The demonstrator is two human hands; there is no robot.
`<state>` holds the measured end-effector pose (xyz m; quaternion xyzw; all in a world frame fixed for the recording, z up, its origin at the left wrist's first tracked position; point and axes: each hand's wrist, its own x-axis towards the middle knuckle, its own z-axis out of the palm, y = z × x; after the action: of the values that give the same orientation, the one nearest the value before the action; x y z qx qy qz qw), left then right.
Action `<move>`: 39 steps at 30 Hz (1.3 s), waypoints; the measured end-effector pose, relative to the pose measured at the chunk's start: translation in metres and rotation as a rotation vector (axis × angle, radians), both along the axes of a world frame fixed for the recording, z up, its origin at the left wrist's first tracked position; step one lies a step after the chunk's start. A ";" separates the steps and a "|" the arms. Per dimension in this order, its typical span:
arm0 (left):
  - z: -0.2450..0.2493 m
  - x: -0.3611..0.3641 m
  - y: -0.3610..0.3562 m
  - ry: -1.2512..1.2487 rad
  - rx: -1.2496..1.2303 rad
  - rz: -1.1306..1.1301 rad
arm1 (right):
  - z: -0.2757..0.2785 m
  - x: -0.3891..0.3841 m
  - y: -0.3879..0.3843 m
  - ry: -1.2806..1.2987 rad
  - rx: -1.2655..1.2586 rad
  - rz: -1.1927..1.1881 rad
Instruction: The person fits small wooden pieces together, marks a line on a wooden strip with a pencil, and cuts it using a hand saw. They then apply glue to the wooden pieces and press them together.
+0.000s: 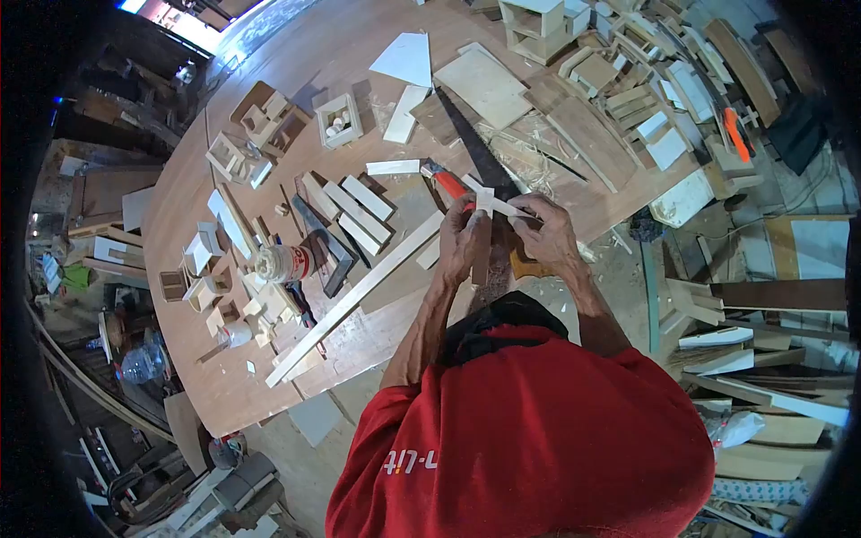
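Both hands are at the near edge of a wooden work table. My left hand point(460, 244) is closed on a small pale wood piece point(484, 201), which looks cross-shaped with strips sticking out. My right hand point(549, 235) pinches the right-hand end of this same piece. Behind it lies a handsaw point(473, 142), its dark blade pointing away and its yellowish handle point(531, 266) below my right hand. Beside my left fingers is a tool with an orange-red handle point(448, 185); its kind cannot be made out. A long pale wood strip point(359, 296) runs diagonally left of my left hand.
The table point(269, 72) carries short wood blocks point(359, 215), a plastic jar point(285, 263), small wooden furniture models point(269, 117), flat boards point(484, 85) and shavings point(529, 166). More models crowd the far right. Stacked offcuts point(771, 359) stand on the floor to the right.
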<state>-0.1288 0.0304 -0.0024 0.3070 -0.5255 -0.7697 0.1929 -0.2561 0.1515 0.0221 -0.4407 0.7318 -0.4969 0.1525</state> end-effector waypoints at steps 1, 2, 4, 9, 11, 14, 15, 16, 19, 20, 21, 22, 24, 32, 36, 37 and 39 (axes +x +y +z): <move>0.000 0.001 -0.001 0.000 0.022 -0.036 | 0.000 0.001 0.000 -0.047 0.007 0.023; 0.000 0.003 -0.002 0.001 0.024 -0.029 | 0.001 0.001 -0.001 -0.046 0.009 0.030; 0.007 0.005 -0.003 0.058 0.013 -0.137 | 0.002 0.000 -0.001 -0.039 -0.006 0.035; 0.019 0.005 0.001 -0.006 -0.005 -0.111 | 0.004 -0.002 -0.001 -0.005 -0.011 0.031; 0.021 0.005 0.002 0.002 -0.013 -0.092 | 0.005 -0.001 -0.001 -0.004 -0.016 0.039; 0.025 0.006 0.003 -0.014 -0.026 -0.110 | 0.006 0.000 0.000 -0.003 -0.057 0.034; 0.025 0.006 0.005 -0.014 -0.042 -0.096 | 0.005 0.000 -0.001 -0.006 -0.065 0.036; 0.025 0.006 0.006 -0.015 -0.058 -0.083 | 0.005 0.000 -0.001 -0.010 -0.074 0.038; 0.027 0.004 0.008 -0.020 -0.080 -0.056 | 0.007 0.001 0.000 0.011 -0.085 0.035; 0.025 0.004 0.008 -0.020 -0.080 -0.054 | 0.008 0.001 0.000 0.011 -0.085 0.037; 0.024 0.003 0.008 -0.053 -0.102 -0.068 | 0.009 0.001 0.000 0.003 -0.082 0.038; 0.023 0.002 0.008 -0.086 -0.124 -0.084 | 0.010 0.001 0.000 -0.005 -0.080 0.039; 0.026 -0.001 0.012 -0.079 -0.118 -0.049 | 0.009 0.001 0.000 0.020 -0.091 0.031; 0.024 -0.005 0.016 -0.104 -0.184 0.003 | 0.006 0.000 0.003 0.024 -0.096 0.036; 0.026 -0.006 0.018 -0.107 -0.211 -0.003 | 0.006 0.002 0.003 0.011 -0.094 0.028; 0.026 -0.007 0.019 -0.095 -0.193 0.011 | 0.006 0.002 0.003 0.015 -0.102 0.030; 0.024 -0.006 0.018 -0.097 -0.220 0.003 | 0.006 0.002 0.003 0.017 -0.100 0.031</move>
<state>-0.1344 0.0482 0.0213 0.3219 -0.6149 -0.6913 0.2008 -0.2541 0.1548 0.0278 -0.4635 0.7004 -0.5266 0.1318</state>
